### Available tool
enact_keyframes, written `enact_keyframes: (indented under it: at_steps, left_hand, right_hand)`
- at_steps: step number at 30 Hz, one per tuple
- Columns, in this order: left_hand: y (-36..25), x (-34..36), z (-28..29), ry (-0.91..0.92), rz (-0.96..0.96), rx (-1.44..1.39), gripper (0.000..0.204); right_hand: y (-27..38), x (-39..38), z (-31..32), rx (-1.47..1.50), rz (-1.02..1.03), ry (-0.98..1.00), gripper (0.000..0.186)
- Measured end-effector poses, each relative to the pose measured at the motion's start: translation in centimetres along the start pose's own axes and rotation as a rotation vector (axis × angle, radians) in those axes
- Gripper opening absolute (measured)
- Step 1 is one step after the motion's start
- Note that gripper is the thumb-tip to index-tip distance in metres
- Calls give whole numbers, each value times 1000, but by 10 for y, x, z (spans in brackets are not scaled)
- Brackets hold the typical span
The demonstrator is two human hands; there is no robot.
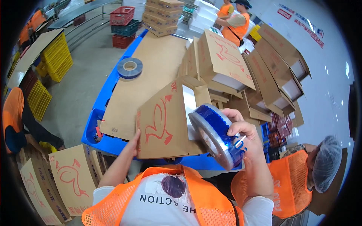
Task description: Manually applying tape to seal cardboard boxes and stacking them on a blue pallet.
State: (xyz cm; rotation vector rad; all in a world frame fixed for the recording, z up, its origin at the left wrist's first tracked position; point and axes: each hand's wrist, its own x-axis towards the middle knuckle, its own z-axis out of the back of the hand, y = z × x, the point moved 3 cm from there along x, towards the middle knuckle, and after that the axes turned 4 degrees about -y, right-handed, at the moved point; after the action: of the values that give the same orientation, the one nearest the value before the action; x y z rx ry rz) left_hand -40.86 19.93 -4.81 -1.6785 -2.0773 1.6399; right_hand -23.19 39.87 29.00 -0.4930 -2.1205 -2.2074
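Note:
A brown cardboard box (162, 124) with a red line drawing on its side stands tilted on the near part of the worktable. Its top flap stands up, and something white shows inside. My left hand (135, 145) grips the box's lower left edge, fingers partly hidden behind it. My right hand (245, 137) is closed around a large roll of blue and clear packing tape (213, 133), held upright at the box's right side. The roll overlaps the box opening in view, so I cannot tell whether they touch.
A second tape roll (130, 68) lies on the cardboard-covered blue table (151, 56). Several boxes (226, 56) crowd its right side; flat cartons (162, 17) are stacked at the far end. More boxes (71, 173) stand lower left. A co-worker (290, 180) is close on the right.

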Motion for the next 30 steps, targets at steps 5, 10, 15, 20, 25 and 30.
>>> enact_keyframes:
  at_steps: [5, 10, 15, 20, 25, 30]
  left_hand:
    - [14, -20, -57, -41, 92, 274, 57]
    - [-13, -23, -77, -96, 232, 543, 56]
    - [-28, -43, -14, 19, 217, 1274, 48]
    - [-211, -96, -45, -187, -1006, 768, 82]
    - [-232, -55, -61, 335, -807, 479, 55]
    - [-223, -60, -51, 207, -922, 428, 30]
  right_hand:
    - [30, 51, -18, -99, -18, 217, 22]
    - [36, 71, -31, -389, -110, 583, 18]
    - [35, 57, -21, -308, -77, 603, 17]
    - [38, 44, -36, -75, -65, 662, 16]
    - [40, 38, -41, -169, 65, 658, 15]
    - [38, 24, -2, 302, 51, 154, 19]
